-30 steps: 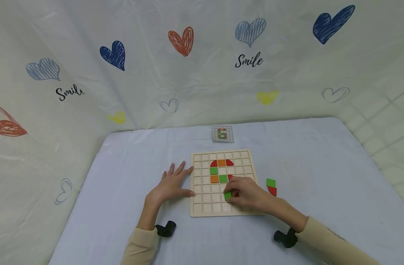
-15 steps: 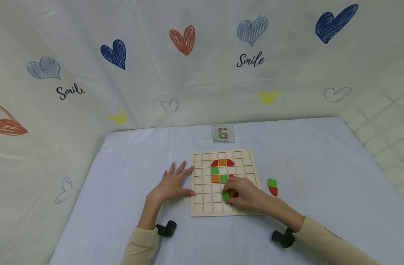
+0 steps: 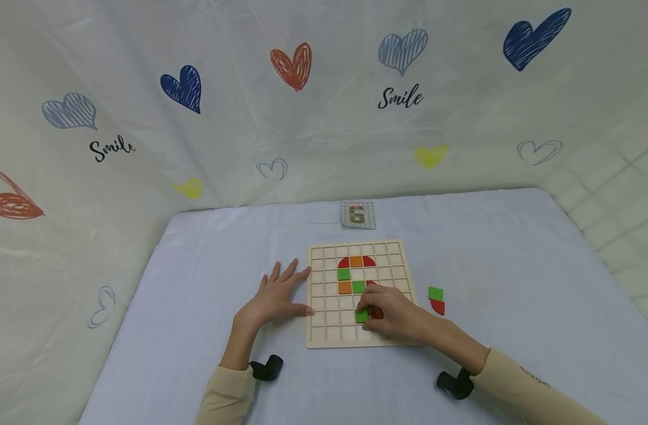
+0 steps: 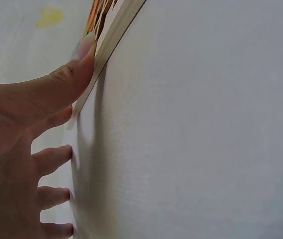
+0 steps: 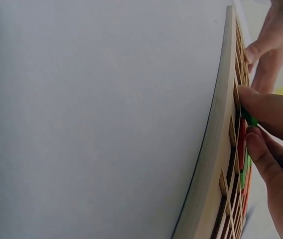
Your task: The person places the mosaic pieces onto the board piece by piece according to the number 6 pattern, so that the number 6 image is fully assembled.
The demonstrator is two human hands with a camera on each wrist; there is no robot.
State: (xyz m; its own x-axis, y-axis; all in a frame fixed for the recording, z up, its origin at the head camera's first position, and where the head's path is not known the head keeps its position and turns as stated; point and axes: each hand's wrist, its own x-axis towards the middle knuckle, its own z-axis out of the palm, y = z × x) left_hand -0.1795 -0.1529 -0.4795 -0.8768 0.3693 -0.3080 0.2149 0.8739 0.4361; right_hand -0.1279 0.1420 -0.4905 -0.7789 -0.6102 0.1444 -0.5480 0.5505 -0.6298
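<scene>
My right hand (image 3: 395,311) pinches a green square tile (image 3: 361,317) between thumb and fingers, down at a cell in the lower middle of the wooden grid board (image 3: 331,333). In the right wrist view the green tile (image 5: 249,117) shows between the fingertips, beside a red piece (image 5: 241,144) in the grid. My left hand (image 3: 270,300) lies with fingers spread, its thumb and index fingertip at the board's left edge. Farther up the board sit red rounded pieces (image 3: 344,262), orange squares (image 3: 345,287) and green squares (image 3: 358,287). My right hand hides part of the grid.
To the right of the board lie a loose green square (image 3: 436,293) and a red quarter-round piece (image 3: 438,307). Behind it is a small pattern card (image 3: 358,215) with a colored figure on a grid. White cloth (image 3: 494,254) covers the table.
My right hand has shifted slightly left with the green tile, which now lies flatter over its cell. The left hand stays in place.
</scene>
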